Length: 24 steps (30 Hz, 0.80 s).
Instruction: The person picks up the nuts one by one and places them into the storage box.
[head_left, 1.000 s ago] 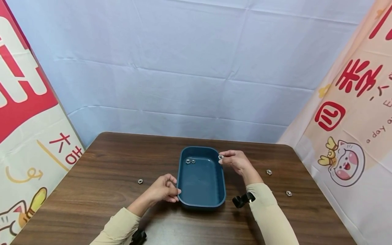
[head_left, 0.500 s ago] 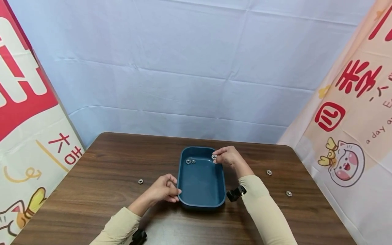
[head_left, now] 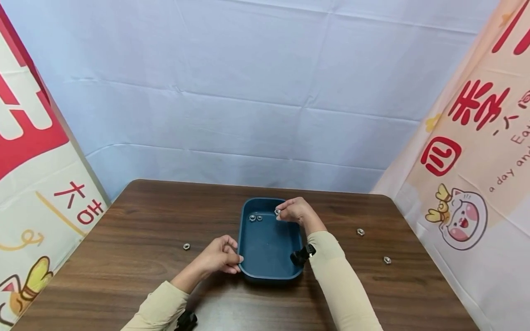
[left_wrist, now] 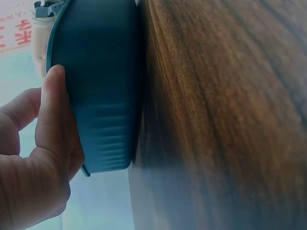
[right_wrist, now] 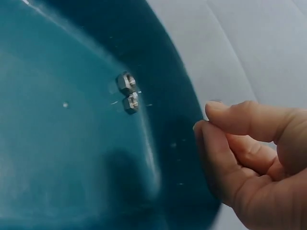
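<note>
A hex nut [head_left: 277, 212] is pinched between the fingers of the right hand [head_left: 299, 212], held at their tips over the far end of the blue plastic tray [head_left: 268, 255]. The tray's left rim is pinched by the left hand [head_left: 221, 256]. Inside, two smaller-looking nuts [head_left: 252, 218] are seen close together, left of the pinched one. Three more are scattered on the desk [head_left: 153, 216].

One dark brown wood-grain table with rounded far corners [head_left: 145, 216], pale glare [head_left: 248, 315] on its near part. One pale blue-white cloth backdrop [head_left: 240, 92] behind it, crossed by straight fold creases. Left side: one red-and-off-white printed cloth banner [head_left: 29, 172], with red characters and a cartoon animal [head_left: 18, 294]. Right side: one peach-and-white printed cloth banner [head_left: 476, 147], with red characters, dark lettering and a round-faced cartoon cat [head_left: 463, 220].
</note>
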Each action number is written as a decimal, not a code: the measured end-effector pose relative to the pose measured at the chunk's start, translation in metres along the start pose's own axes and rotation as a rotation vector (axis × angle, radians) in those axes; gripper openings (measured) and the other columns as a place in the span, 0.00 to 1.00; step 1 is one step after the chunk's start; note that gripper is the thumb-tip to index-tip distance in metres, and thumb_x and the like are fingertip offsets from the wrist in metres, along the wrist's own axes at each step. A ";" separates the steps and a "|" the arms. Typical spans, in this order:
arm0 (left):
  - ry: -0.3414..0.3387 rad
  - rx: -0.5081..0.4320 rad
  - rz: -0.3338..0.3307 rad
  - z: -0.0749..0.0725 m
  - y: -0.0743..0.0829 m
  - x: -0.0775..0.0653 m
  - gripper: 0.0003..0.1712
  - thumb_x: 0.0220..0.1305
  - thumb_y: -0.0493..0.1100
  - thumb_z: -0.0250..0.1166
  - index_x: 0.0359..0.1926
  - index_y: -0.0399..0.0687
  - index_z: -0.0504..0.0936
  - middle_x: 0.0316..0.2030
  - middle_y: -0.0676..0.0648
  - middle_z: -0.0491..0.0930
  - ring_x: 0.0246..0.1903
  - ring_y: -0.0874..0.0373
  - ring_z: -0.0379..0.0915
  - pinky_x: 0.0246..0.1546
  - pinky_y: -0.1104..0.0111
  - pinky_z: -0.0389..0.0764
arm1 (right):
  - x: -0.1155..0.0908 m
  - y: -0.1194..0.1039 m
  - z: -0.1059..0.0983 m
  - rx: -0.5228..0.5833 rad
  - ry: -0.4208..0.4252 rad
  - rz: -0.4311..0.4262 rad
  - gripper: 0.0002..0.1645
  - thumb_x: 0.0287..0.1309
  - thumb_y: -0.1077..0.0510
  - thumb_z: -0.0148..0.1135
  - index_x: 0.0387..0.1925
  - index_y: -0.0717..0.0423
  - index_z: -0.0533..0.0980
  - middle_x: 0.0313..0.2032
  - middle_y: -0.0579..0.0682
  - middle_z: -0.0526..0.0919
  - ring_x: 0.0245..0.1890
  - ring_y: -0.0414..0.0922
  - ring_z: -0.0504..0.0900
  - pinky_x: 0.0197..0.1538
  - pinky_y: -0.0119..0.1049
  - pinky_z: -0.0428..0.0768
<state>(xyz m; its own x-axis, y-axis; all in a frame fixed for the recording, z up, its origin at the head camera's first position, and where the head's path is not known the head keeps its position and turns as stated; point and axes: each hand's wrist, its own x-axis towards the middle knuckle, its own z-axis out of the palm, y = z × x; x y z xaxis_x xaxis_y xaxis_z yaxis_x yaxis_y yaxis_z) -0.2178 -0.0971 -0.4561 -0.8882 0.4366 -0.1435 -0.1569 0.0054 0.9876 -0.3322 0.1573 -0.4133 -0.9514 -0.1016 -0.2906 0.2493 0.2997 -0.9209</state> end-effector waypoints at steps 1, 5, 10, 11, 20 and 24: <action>0.000 0.001 0.001 0.000 0.000 0.000 0.21 0.52 0.28 0.64 0.41 0.30 0.61 0.22 0.40 0.76 0.19 0.53 0.78 0.20 0.66 0.81 | 0.002 0.001 0.002 -0.004 0.003 0.000 0.16 0.44 0.77 0.64 0.39 0.69 0.79 0.31 0.57 0.82 0.29 0.46 0.82 0.48 0.51 0.77; 0.004 0.008 -0.001 -0.001 -0.001 0.002 0.21 0.52 0.28 0.64 0.41 0.29 0.61 0.22 0.39 0.75 0.19 0.53 0.78 0.20 0.67 0.81 | 0.006 0.002 0.010 -0.022 0.006 -0.009 0.16 0.44 0.75 0.65 0.39 0.68 0.79 0.31 0.56 0.82 0.30 0.47 0.81 0.49 0.53 0.76; -0.004 0.008 -0.007 -0.001 -0.002 0.002 0.21 0.51 0.28 0.64 0.41 0.30 0.61 0.23 0.39 0.75 0.18 0.54 0.78 0.20 0.67 0.81 | 0.010 0.001 0.019 -0.028 0.023 -0.010 0.16 0.43 0.75 0.66 0.39 0.67 0.80 0.32 0.55 0.82 0.31 0.48 0.79 0.50 0.53 0.75; -0.006 0.007 -0.011 -0.001 -0.001 0.002 0.21 0.51 0.28 0.64 0.41 0.30 0.61 0.23 0.39 0.75 0.18 0.54 0.78 0.20 0.66 0.81 | 0.010 0.001 0.020 -0.027 0.027 -0.010 0.16 0.43 0.75 0.66 0.39 0.67 0.80 0.33 0.56 0.81 0.31 0.48 0.79 0.50 0.53 0.75; -0.004 0.013 -0.012 0.000 0.001 0.000 0.19 0.53 0.28 0.63 0.40 0.31 0.61 0.22 0.40 0.75 0.18 0.55 0.77 0.19 0.67 0.81 | 0.019 0.008 0.038 -0.058 0.082 0.013 0.15 0.42 0.76 0.66 0.37 0.68 0.79 0.29 0.55 0.79 0.26 0.45 0.77 0.41 0.44 0.80; -0.012 0.013 -0.019 -0.001 0.001 0.000 0.20 0.52 0.29 0.64 0.40 0.31 0.61 0.22 0.40 0.74 0.18 0.55 0.77 0.20 0.67 0.81 | 0.022 0.012 0.043 -0.135 0.133 0.040 0.08 0.42 0.75 0.66 0.27 0.65 0.80 0.19 0.51 0.76 0.19 0.43 0.73 0.27 0.36 0.75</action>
<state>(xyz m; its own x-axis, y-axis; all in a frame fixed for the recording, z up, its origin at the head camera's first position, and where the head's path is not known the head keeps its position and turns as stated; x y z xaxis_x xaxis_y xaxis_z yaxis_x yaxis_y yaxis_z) -0.2187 -0.0977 -0.4555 -0.8799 0.4469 -0.1614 -0.1677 0.0257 0.9855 -0.3428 0.1180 -0.4418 -0.9589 0.0369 -0.2812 0.2696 0.4268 -0.8632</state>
